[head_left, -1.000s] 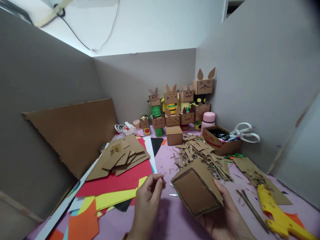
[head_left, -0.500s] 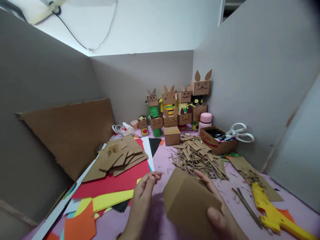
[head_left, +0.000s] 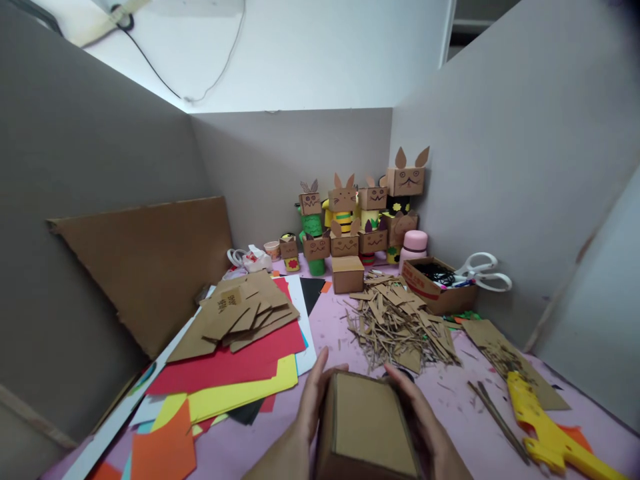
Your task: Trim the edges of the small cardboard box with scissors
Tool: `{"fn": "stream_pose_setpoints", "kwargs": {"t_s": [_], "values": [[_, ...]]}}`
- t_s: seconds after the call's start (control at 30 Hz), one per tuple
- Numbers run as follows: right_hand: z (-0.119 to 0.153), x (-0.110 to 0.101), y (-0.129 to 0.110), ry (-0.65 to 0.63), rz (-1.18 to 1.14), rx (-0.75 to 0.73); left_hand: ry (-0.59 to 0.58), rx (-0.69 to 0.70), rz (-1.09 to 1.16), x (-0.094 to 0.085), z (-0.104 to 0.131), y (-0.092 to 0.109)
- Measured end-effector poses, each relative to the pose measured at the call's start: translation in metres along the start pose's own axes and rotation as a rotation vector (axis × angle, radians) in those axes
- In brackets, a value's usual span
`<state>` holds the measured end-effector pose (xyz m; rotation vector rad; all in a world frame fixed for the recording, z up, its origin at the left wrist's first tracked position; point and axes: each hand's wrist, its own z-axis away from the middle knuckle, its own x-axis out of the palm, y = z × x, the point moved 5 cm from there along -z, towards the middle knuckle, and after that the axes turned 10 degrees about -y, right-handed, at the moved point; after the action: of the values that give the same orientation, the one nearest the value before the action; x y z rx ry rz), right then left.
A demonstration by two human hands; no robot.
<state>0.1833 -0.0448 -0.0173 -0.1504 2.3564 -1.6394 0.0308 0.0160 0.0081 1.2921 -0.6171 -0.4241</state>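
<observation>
A plain brown cardboard box [head_left: 373,417] sits between my two hands at the bottom centre of the head view. My left hand [head_left: 311,407] grips its left side, fingers pointing forward. On the opposite side my right hand [head_left: 423,417] presses against the box, its lower part partly hidden. Beyond the hands lies a heap of cardboard scraps [head_left: 400,323]. A smaller closed cardboard box [head_left: 349,275] stands at the back, in front of several cardboard animal figures [head_left: 345,243] with drawn faces and ears.
On the left, cut cardboard pieces [head_left: 245,313] lie over red paper [head_left: 215,370], yellow paper [head_left: 245,390] and orange paper [head_left: 165,447]. A yellow glue gun [head_left: 545,427] rests at right. Behind it are a carton [head_left: 435,293] with white-handled scissors [head_left: 483,272] and a pink bottle [head_left: 414,247].
My left hand has come over to the box and now holds its left side. The box has turned from a tilted pose to face squarely forward and sits lower.
</observation>
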Motion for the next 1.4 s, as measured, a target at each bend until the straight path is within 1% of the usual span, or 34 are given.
{"fn": "stream_pose_setpoints", "kwargs": {"t_s": [0.03,0.1,0.17,0.2,0.23,0.3,0.37,0.43,0.5,0.6,0.7,0.77,0.93,1.07,1.17,1.23,1.3,1.33,1.4], "values": [[-0.001,-0.001,-0.001,0.000,0.003,0.006,-0.030,0.006,-0.050,0.001,0.003,-0.001],[-0.005,-0.008,-0.007,-0.025,0.008,-0.013,-0.048,0.125,-0.173,0.001,0.015,0.006],[-0.010,-0.018,-0.017,-0.077,0.077,-0.032,-0.051,0.142,-0.180,0.001,0.030,0.011],[-0.013,-0.025,-0.022,-0.084,0.212,-0.015,-0.069,0.156,-0.160,0.002,0.036,0.014],[-0.017,-0.031,-0.024,-0.087,0.393,0.043,-0.090,0.169,-0.123,0.004,0.041,0.017],[-0.022,-0.038,-0.026,-0.180,0.717,0.186,-0.111,0.190,-0.064,0.007,0.047,0.023],[-0.025,-0.038,-0.024,-0.274,0.906,0.288,-0.112,0.202,-0.019,0.008,0.047,0.025],[-0.025,-0.035,-0.022,-0.342,0.971,0.344,-0.122,0.201,0.022,0.008,0.045,0.024],[-0.024,-0.032,-0.021,-0.363,0.992,0.376,-0.150,0.186,0.049,0.007,0.043,0.023],[-0.024,-0.034,-0.024,-0.336,1.040,0.363,-0.200,0.158,0.064,0.005,0.041,0.021],[-0.025,-0.037,-0.027,-0.355,1.081,0.352,-0.183,0.151,0.098,0.003,0.042,0.019],[-0.025,-0.038,-0.027,-0.370,1.082,0.343,-0.147,0.155,0.116,0.002,0.042,0.016],[-0.026,-0.039,-0.023,-0.340,1.092,0.265,-0.069,0.155,0.155,-0.003,0.043,0.013],[-0.025,-0.040,-0.018,-0.370,1.073,0.257,-0.075,0.092,0.061,-0.006,0.047,0.022],[-0.025,-0.041,-0.017,-0.359,1.072,0.239,-0.089,0.109,0.001,-0.007,0.048,0.029],[-0.025,-0.041,-0.016,-0.360,1.073,0.236,-0.124,0.130,0.012,-0.006,0.047,0.027],[-0.024,-0.041,-0.013,-0.348,1.027,0.222,-0.126,0.151,0.038,-0.008,0.046,0.020],[-0.024,-0.042,-0.011,-0.324,0.976,0.215,-0.108,0.164,0.043,-0.010,0.046,0.016],[-0.024,-0.046,-0.006,-0.244,0.802,0.220,-0.074,0.184,0.039,-0.015,0.048,0.008]]}}
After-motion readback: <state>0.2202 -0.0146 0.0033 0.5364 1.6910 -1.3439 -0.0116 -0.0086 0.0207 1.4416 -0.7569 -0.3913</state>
